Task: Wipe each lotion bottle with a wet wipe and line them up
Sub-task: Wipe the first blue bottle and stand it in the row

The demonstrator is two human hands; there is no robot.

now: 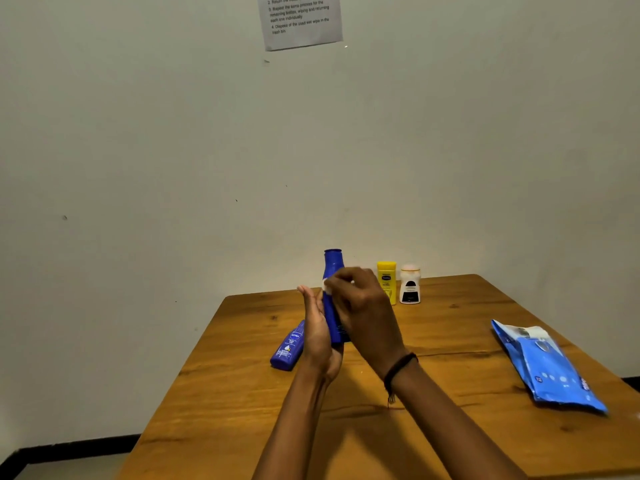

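A tall blue lotion bottle [331,271] is held upright above the wooden table [242,393]. My left hand [317,337] holds its lower part from the left, fingers stretched up along it. My right hand [360,306] presses a small white wet wipe [326,285] against the bottle's upper body. A second blue lotion bottle [288,348] lies on its side on the table, partly behind my left hand. A yellow bottle [387,277] and a white bottle [410,285] with a dark label stand side by side at the table's far edge.
A blue pack of wet wipes [550,368] lies flat at the table's right side, its flap open. A printed instruction sheet [301,20] hangs on the wall above. The table stands in a corner, against the wall.
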